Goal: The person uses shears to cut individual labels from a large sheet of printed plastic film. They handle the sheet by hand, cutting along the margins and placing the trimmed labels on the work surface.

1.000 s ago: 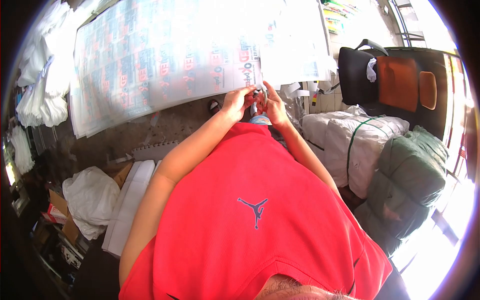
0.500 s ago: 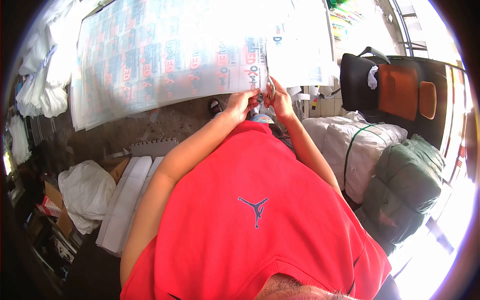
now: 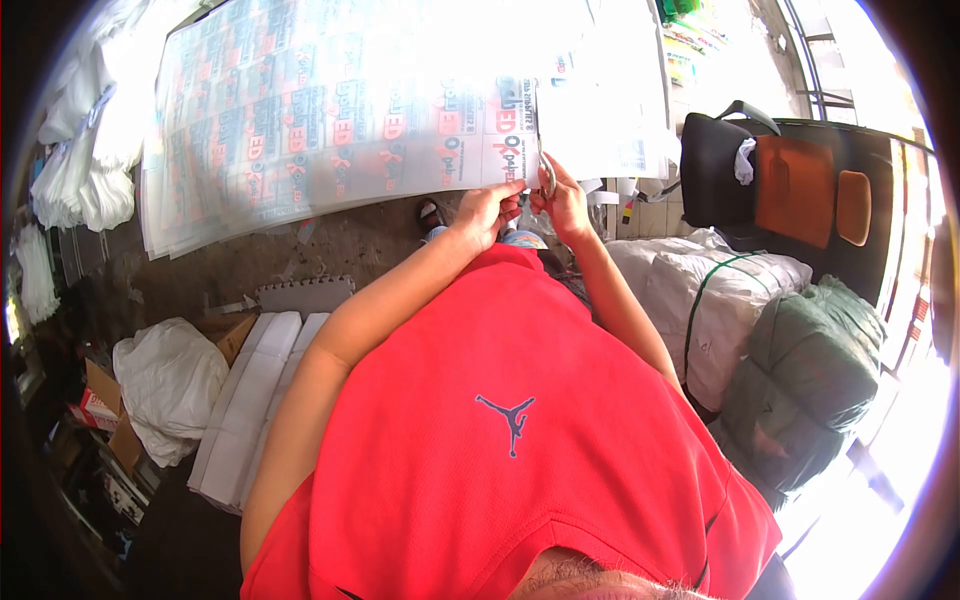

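A large translucent plastic sheet [image 3: 345, 150] with rows of red and blue print lies over the work surface ahead of me. At its near edge my left hand [image 3: 485, 213] is closed, with thumb and fingers pinching the sheet's border. Just to the right, my right hand [image 3: 567, 210] is closed around the handles of a pair of scissors [image 3: 548, 178]. The scissors point away from me, along a dark line between the printed part and the paler part on the right. Glare washes out the far side of the sheet, and the blades are only partly visible.
A black and orange chair [image 3: 795, 185] stands at the right, behind a strapped white bundle [image 3: 725, 300] and a green wrapped bundle [image 3: 815, 350]. White stacks [image 3: 245, 400] and a white bag [image 3: 170, 385] sit at lower left. White plastic bags [image 3: 85, 180] hang at far left.
Both hands have shifted very slightly right, the scissors with them. The paler right part of the sheet lies a little differently, with some print now showing near its right edge.
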A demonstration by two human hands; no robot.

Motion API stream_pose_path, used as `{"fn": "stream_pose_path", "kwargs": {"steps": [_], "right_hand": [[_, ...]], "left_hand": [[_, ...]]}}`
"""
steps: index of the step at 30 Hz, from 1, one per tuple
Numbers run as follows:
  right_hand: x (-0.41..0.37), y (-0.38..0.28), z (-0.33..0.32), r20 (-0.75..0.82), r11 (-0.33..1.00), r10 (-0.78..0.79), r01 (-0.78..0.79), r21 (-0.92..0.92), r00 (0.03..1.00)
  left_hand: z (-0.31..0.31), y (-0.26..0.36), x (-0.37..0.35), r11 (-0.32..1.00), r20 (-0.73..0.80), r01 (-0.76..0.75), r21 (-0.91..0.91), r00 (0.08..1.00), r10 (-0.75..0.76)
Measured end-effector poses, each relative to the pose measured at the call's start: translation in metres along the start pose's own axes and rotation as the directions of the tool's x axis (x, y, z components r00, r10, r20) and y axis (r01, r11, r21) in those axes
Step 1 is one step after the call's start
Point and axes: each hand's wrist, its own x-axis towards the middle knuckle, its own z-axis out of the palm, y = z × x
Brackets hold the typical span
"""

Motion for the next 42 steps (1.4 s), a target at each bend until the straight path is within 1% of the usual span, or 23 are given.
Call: {"fn": "stream_pose_path", "kwargs": {"steps": [1,3,4,6,9,12,16,18,22,24,25,29,31,35,37,41,42], "right_hand": [[0.000,-0.001,0.002,0.001,1.000,0.000,0.000,0.000,1.000],[0.003,-0.002,0.004,-0.039,0.997,-0.027,0.024,-0.070,0.999],[0.007,0.001,0.000,-0.038,0.997,-0.028,0.025,-0.070,0.999],[0.012,0.002,-0.005,0.015,0.999,-0.034,0.034,-0.005,0.999],[0.009,-0.004,-0.002,0.000,0.998,-0.023,0.023,-0.051,1.000],[0.013,-0.001,-0.001,-0.019,0.998,-0.011,0.009,-0.065,1.000],[0.017,-0.008,0.002,0.024,0.997,-0.037,0.038,-0.060,0.999],[0.021,-0.005,0.001,-0.030,0.985,-0.055,0.049,-0.168,0.998],[0.027,-0.004,0.000,-0.024,0.987,-0.066,0.062,-0.148,0.998],[0.034,-0.001,-0.001,-0.058,0.986,-0.086,0.076,-0.149,0.995],[0.037,0.001,-0.004,-0.017,0.986,-0.099,0.096,-0.137,0.995],[0.043,-0.001,-0.001,-0.013,0.988,-0.112,0.110,-0.109,0.994],[0.041,-0.002,0.002,-0.041,0.988,-0.115,0.110,-0.106,0.993],[0.045,0.001,0.000,-0.016,0.987,-0.135,0.133,-0.093,0.991],[0.041,-0.005,0.002,-0.003,0.969,-0.137,0.133,-0.208,0.991],[0.038,-0.014,0.004,0.000,0.969,-0.120,0.117,-0.216,0.993],[0.040,-0.014,0.003,-0.001,0.979,-0.114,0.112,-0.168,0.993]], "left_hand": [[0.000,0.000,0.000,1.000,0.000,-0.001,0.000,1.000,0.001],[0.000,0.001,0.000,1.000,-0.007,0.011,0.019,1.000,-0.011],[-0.001,0.001,-0.001,1.000,-0.007,0.010,0.019,1.000,-0.010],[0.000,0.001,-0.003,0.999,-0.011,0.020,0.031,1.000,-0.020],[0.001,0.002,-0.005,0.999,-0.023,0.033,0.023,0.999,-0.033],[0.002,0.003,-0.006,1.000,-0.014,0.015,0.017,1.000,-0.015],[0.002,0.003,-0.010,0.999,-0.016,0.028,0.028,0.999,-0.027],[0.002,0.004,-0.011,0.998,-0.005,0.041,0.043,0.999,-0.040],[0.004,0.004,-0.013,0.999,-0.014,0.034,0.041,0.999,-0.033],[0.003,0.004,-0.015,0.999,-0.004,0.028,0.027,1.000,-0.028],[0.003,0.003,-0.016,1.000,0.011,0.009,0.025,1.000,-0.009],[0.006,0.006,-0.017,0.999,-0.007,0.018,0.029,1.000,-0.017],[0.008,0.008,-0.019,1.000,0.001,0.008,0.024,1.000,-0.008],[0.010,0.012,-0.021,1.000,-0.003,-0.006,0.025,1.000,0.006],[0.008,0.011,-0.020,0.999,0.002,0.004,0.037,1.000,-0.004],[0.007,0.008,-0.022,0.998,-0.021,0.033,0.050,0.999,-0.032],[0.007,0.007,-0.023,0.998,-0.028,0.041,0.056,0.999,-0.040]]}}
